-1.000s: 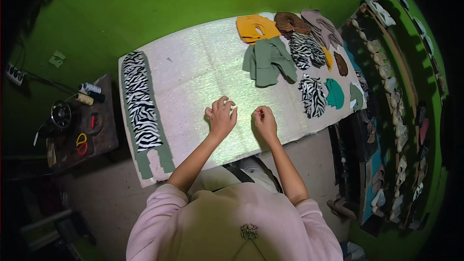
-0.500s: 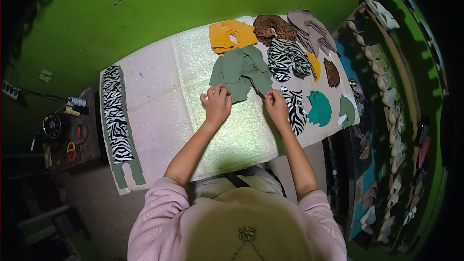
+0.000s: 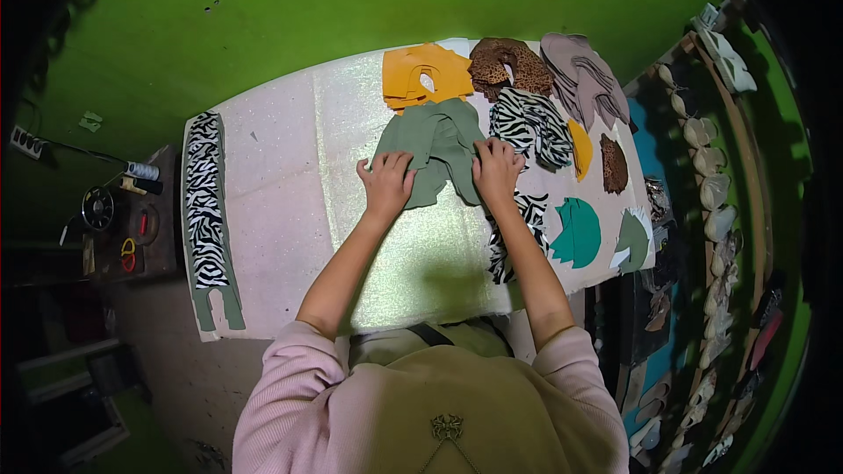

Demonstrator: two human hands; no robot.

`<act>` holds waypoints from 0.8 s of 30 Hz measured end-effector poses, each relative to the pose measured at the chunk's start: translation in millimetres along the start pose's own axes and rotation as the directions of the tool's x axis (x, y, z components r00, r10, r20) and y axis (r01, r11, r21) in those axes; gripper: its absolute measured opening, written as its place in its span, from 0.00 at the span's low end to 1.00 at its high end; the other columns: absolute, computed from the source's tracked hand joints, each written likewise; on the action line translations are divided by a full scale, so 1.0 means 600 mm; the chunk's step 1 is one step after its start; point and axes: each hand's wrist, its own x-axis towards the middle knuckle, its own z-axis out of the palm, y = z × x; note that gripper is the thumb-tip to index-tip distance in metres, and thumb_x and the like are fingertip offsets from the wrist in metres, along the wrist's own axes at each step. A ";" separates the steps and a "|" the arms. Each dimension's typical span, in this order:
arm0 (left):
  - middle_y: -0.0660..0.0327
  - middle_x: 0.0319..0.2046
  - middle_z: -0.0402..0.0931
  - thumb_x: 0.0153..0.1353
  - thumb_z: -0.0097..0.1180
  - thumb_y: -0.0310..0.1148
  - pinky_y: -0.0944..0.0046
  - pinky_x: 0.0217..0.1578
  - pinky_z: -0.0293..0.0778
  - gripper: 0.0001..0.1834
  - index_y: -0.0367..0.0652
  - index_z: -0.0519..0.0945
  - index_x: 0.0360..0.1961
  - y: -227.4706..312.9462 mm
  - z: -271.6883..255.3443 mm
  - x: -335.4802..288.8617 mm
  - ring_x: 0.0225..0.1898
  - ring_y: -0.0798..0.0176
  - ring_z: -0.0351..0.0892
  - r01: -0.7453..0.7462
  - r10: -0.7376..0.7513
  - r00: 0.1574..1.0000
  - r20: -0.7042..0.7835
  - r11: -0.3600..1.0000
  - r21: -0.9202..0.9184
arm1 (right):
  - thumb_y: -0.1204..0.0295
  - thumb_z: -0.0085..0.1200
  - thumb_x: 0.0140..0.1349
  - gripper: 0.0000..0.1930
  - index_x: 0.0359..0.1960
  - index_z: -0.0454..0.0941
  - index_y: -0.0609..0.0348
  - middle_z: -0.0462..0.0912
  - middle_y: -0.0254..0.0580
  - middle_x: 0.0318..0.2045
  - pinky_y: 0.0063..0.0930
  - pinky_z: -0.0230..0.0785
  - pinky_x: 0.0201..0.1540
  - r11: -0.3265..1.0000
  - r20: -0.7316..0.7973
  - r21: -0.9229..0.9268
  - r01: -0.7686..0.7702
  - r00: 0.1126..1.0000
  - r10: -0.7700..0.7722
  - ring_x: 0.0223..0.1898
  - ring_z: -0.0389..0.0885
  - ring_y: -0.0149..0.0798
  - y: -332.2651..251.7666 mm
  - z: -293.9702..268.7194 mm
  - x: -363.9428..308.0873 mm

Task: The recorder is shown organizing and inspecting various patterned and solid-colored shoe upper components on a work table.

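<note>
A loose stack of sage-green cut fabric pieces (image 3: 430, 151), roughly arch-shaped and unevenly layered, lies on the table in front of me. My left hand (image 3: 387, 184) rests at its lower left edge, fingers bent and apart on the cloth. At its right edge, my right hand (image 3: 497, 174) touches the green pieces with spread, bent fingers, close to a zebra-print stack (image 3: 536, 127). Another zebra-print piece (image 3: 531, 215) lies partly under my right forearm. Behind the green stack are yellow pieces (image 3: 413, 68) and leopard-print pieces (image 3: 505, 60).
The pale shimmery table cover (image 3: 281, 202) carries a zebra-and-green strip row (image 3: 207, 211) along its left edge. Grey-brown pieces (image 3: 571, 70) and teal pieces (image 3: 580, 233) lie to the right. Thread spools (image 3: 142, 172) sit on a side table; shelves of shoe forms (image 3: 702, 158) stand right.
Both hands have come to the sides of the green stack, which now sits more gathered and arch-like. My right hand has gone from pinched fingers to spread ones. The view has shifted slightly.
</note>
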 end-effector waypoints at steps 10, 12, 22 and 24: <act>0.70 0.36 0.77 0.51 0.57 0.29 0.51 0.52 0.51 0.08 0.51 0.78 0.34 0.009 -0.028 0.037 0.42 0.66 0.74 -0.013 0.005 0.988 -0.151 0.999 -0.053 | 0.70 0.57 0.52 0.07 0.34 0.78 0.48 0.76 0.28 0.36 0.42 0.51 0.48 0.999 -0.167 -0.003 0.041 0.985 -0.041 0.45 0.71 0.34 0.002 -0.002 0.033; 0.69 0.36 0.76 0.50 0.57 0.28 0.52 0.52 0.51 0.08 0.50 0.78 0.34 0.021 -0.057 0.048 0.42 0.66 0.74 -0.050 0.029 0.975 -0.221 0.995 -0.092 | 0.71 0.56 0.53 0.07 0.35 0.77 0.48 0.77 0.27 0.38 0.41 0.50 0.50 0.997 -0.225 0.060 0.040 0.974 -0.026 0.46 0.71 0.34 -0.010 -0.034 0.048; 0.66 0.37 0.74 0.45 0.62 0.30 0.52 0.51 0.51 0.13 0.52 0.79 0.34 0.040 -0.136 -0.199 0.43 0.65 0.76 -0.362 0.338 0.930 -0.147 0.912 -0.195 | 0.69 0.59 0.49 0.11 0.37 0.79 0.42 0.76 0.23 0.38 0.45 0.48 0.56 0.895 -0.151 0.086 0.439 0.893 -0.423 0.45 0.71 0.29 -0.052 -0.125 -0.211; 0.68 0.38 0.74 0.45 0.62 0.31 0.53 0.50 0.52 0.13 0.53 0.79 0.35 0.040 -0.136 -0.264 0.44 0.67 0.75 -0.344 0.345 0.938 -0.034 0.911 -0.229 | 0.67 0.60 0.48 0.13 0.38 0.79 0.40 0.75 0.23 0.38 0.48 0.49 0.55 0.869 -0.065 0.143 0.473 0.881 -0.469 0.45 0.71 0.29 -0.048 -0.114 -0.288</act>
